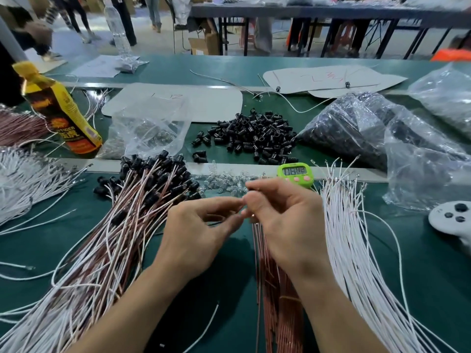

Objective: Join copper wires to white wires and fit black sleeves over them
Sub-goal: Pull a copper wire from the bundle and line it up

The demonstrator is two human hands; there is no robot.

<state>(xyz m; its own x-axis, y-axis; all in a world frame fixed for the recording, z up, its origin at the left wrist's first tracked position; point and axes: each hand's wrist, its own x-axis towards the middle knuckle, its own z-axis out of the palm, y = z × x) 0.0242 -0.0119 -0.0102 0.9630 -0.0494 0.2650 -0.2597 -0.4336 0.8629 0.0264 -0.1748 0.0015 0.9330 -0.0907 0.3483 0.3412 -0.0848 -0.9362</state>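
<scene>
Hands meet in front: left hand (201, 225) and right hand (285, 220) both pinch some tiny blurry bit (244, 203) between fingertips. Copper wires (276, 296) run lengthwise toward me under the right hand, white wires (356, 240) just beside it, so right's nearer. Loose black sleeves (254, 133) sit ahead; more in a plastic bag (351, 128).

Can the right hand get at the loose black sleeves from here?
Probably yes: the black sleeves lie uncovered beyond the right hand, only the green timer between, but it seems to pinch a copper wire.
</scene>
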